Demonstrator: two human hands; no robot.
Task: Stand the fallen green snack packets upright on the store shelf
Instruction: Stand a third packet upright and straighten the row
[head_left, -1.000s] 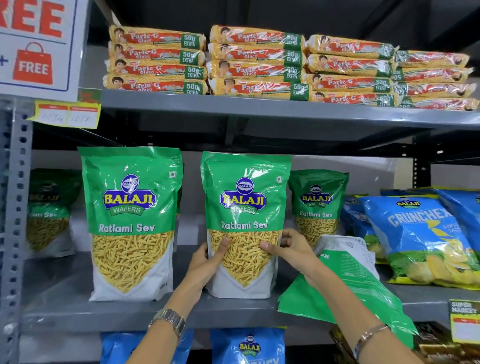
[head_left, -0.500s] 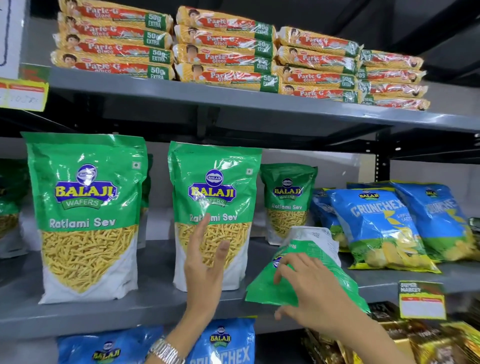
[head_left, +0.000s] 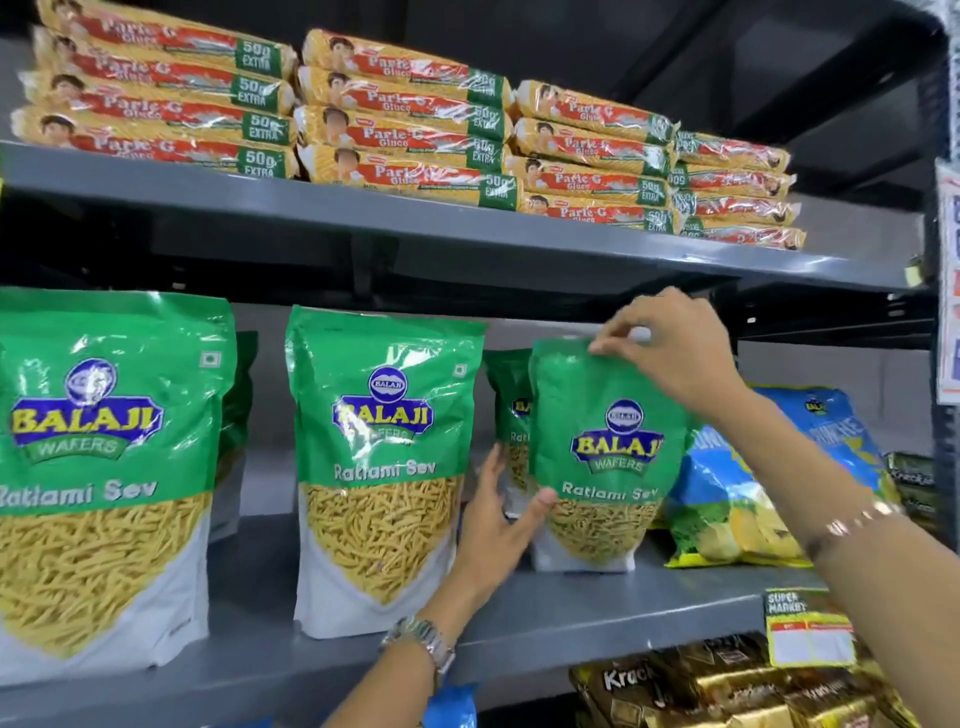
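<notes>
A green Ratlami Sev packet (head_left: 608, 457) stands upright on the grey middle shelf (head_left: 597, 597), right of centre. My right hand (head_left: 670, 353) pinches its top edge. My left hand (head_left: 498, 525) grips its lower left side, thumb across the front. Two larger green packets stand upright to the left, one in the middle (head_left: 382, 467) and one at the far left (head_left: 104, 467). Another small green packet (head_left: 509, 415) stands behind, partly hidden.
Blue Crunchex chip bags (head_left: 727, 499) lean just right of the held packet. Stacked Parle-G biscuit packs (head_left: 405, 130) fill the shelf above. Gold packets (head_left: 691, 686) and a yellow price tag (head_left: 805, 629) sit below at right. A shelf post (head_left: 940, 312) bounds the right.
The green packet that lay fallen at the shelf's front edge has been lifted and now stands upright. My right hand moved to its top, my left hand from the middle packet to its side.
</notes>
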